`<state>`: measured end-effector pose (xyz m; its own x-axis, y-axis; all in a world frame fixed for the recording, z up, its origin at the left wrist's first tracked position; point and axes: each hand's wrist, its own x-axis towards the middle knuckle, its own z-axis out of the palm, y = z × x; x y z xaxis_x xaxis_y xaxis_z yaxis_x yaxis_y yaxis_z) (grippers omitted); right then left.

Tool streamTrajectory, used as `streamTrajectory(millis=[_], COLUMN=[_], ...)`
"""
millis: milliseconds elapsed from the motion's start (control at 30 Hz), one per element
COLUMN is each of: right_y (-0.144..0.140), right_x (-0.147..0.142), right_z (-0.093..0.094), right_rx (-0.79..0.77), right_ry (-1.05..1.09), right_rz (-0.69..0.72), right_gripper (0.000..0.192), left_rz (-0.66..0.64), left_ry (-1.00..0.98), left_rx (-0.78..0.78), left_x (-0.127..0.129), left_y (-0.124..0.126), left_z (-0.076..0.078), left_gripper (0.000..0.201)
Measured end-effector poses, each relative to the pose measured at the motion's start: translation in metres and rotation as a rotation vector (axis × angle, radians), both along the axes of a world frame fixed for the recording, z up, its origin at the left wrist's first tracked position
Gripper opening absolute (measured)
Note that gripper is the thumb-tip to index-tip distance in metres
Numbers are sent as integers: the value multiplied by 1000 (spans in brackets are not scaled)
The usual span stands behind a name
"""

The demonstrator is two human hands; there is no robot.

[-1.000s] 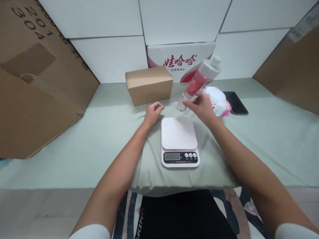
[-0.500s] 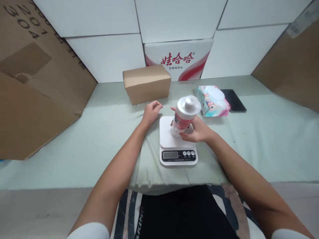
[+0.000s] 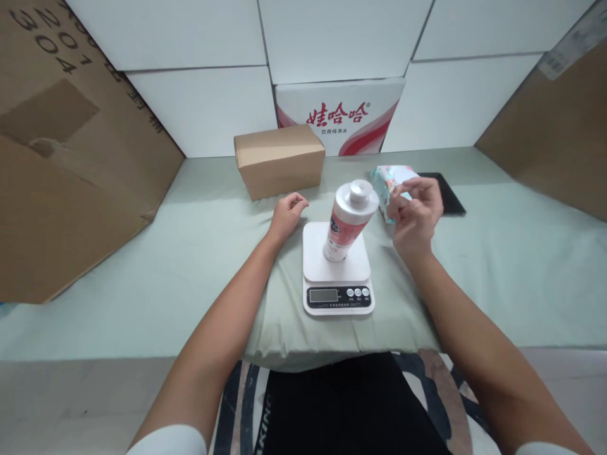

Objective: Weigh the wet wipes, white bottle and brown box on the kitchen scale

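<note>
The bottle [image 3: 348, 221] on my white scale [image 3: 337, 265] is white with a pink-red label and white cap. The cloth [image 3: 497, 265] beneath is pale green. At the cloth's far edge sit a plain brown box [image 3: 279, 159] and a white carton [image 3: 339, 117] with red characters and red swirls. The wipes pack [image 3: 385, 180] is pastel blue and pink.

Left forearm bare, white sleeve at the elbow, running from 7 o'clock of the view toward centre. Left hand [image 3: 288, 213] loosely curled, fingers tucked under, knuckles up, resting low. Right forearm enters from 5 o'clock, also bare with a white sleeve end. Right hand [image 3: 415, 212] raised, at 3 o'clock from the left hand and well apart from it, fingers half spread and bent, holding nothing.
</note>
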<state>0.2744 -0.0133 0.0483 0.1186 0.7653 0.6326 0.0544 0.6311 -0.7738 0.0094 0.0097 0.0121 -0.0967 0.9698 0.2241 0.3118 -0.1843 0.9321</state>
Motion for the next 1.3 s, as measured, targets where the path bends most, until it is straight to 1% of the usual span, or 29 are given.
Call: streamTrajectory(millis=[67,133,167,200,267,333,400,467,533,567,633,700,767,867,967,1067,1133,1167,1233,1267,1300], right_y=[-4,-10,-14,-18,-27,-33,-35,-29,-14,-4,20,45,66,90,107,117,118,116,108,105,102], right_x=[-6,-12,-15,-19,-25,-31,-35,-35,-33,-32,-30,-32,-37,-47,-55,-57,-59,-60,-66,-71,-77], right_z=[-2,-3,-4,-5,-9,-12,-13,-8,3,9,18,20,14,-1,-14,-16,-12,-8,-1,2,5], right_rx=[69,136,159,170,151,87,41,26,13,-4,-57,-121,-170,-217,-256,-265,-257,-241,-182,-149,-126], right_ry=[-39,-171,-250,-325,-432,-469,-455,-401,-343,-324,-316,-341,-382,-442,-484,-503,-495,-487,-475,-474,-476], right_rz=[166,310,345,350,304,253,209,116,-8,-60,-124,-152,-180,-224,-269,-279,-341,-396,-473,-459,-402], right_gripper=[35,40,47,54,64,68,68,61,55,55,61,70,76,81,84,86,88,89,87,82,76], left_rz=[3,5,3,1,-2,-1,3,3,2,2,4,7,7,8,1,3,55,118,309,426,543], left_ry=[7,12,13,11,1,-4,3,4,-4,-7,-5,-1,-2,-8,-15,-10,1,10,30,34,27], left_rx=[2,2,3,8,19,19,3,-11,-19,-21,-23,-21,-17,-18,-18,-4,49,97,222,285,337], left_x=[0,0,0,0,0,0,0,0,0,0,0,0,0,0,0,0,-3,-5,-13,-19,-27], left_y=[0,0,0,0,0,1,1,1,2,2,3,3,3,3,4,2,-2,-4,-8,-8,-7], left_z=[0,1,1,1,1,0,0,0,0,0,1,1,2,2,0,-2,1,3,9,13,15], left_gripper=[13,13,13,13,14,14,13,12,12,12,12,13,14,14,14,14,16,17,20,21,22])
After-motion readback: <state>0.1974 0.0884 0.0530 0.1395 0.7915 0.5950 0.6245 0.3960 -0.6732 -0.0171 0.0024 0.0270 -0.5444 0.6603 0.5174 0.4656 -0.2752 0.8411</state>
